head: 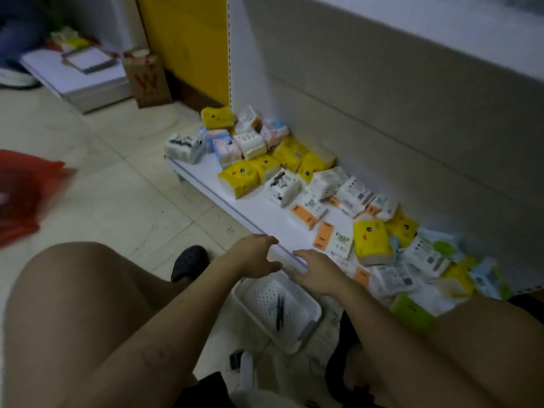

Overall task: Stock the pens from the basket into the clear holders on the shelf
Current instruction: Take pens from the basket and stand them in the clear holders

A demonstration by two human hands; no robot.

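Messily, tissue packs [374, 241] cover the shelf [259, 213] above tiled floor [117, 201].

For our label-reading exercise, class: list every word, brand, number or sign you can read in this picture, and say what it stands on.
"W": large red mark on the brown paper bag.
"Food" (blurred, so uncertain): green print on the white-and-orange pack.
White tissue packs: small print and codes, too blurred to read.
Yellow packs: a cartoon face only, no readable words.
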